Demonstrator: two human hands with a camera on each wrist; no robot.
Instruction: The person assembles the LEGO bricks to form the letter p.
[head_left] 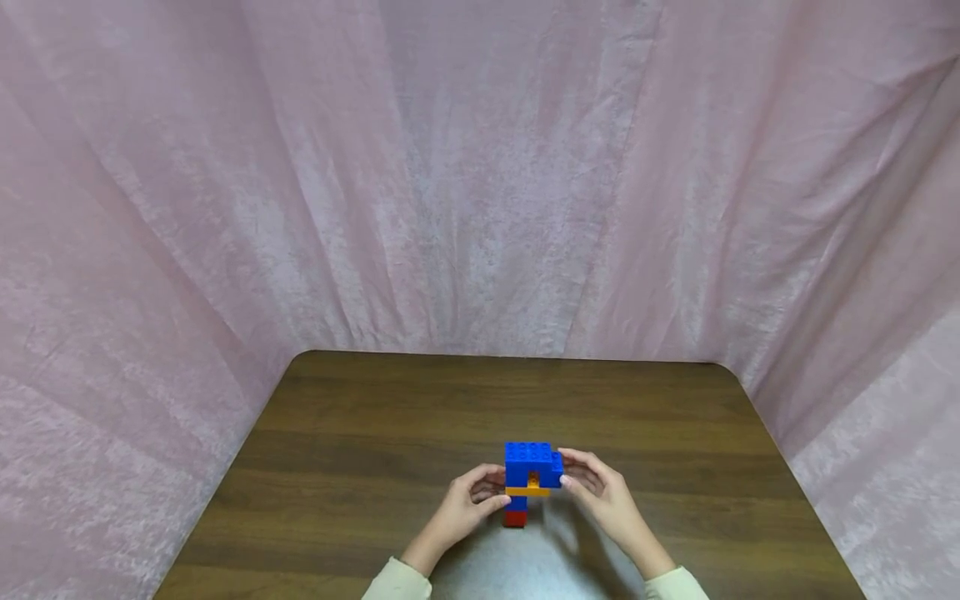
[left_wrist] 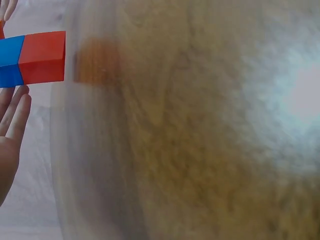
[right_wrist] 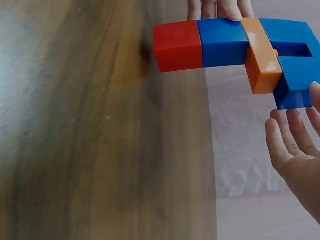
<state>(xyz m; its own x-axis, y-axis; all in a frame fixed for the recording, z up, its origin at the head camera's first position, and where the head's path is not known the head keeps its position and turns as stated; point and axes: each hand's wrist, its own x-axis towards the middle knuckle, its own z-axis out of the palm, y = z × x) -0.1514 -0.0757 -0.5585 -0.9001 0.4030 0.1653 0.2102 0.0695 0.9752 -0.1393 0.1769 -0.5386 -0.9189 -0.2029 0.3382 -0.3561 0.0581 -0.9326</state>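
Note:
A stack of toy building bricks [head_left: 528, 454] stands upright near the front middle of the table. A red brick [right_wrist: 178, 46] forms its foot, with a blue brick [right_wrist: 223, 43] above it, then an orange brick [right_wrist: 262, 56] jutting to the right. Blue bricks make the wide top, with a small gap in the front. My left hand [head_left: 467, 502] holds the stack's left side, thumb at the blue brick below the orange one. On the right, my right hand [head_left: 606, 497] pinches the overhanging blue brick [right_wrist: 298, 82] between thumb and fingers. Whether the red foot touches the table is unclear.
The brown wood-grain table [head_left: 360, 425] has rounded far corners. Pink curtains [head_left: 495, 183] hang behind it and along both sides. A bright reflection [left_wrist: 305, 95] shines on the tabletop near the front.

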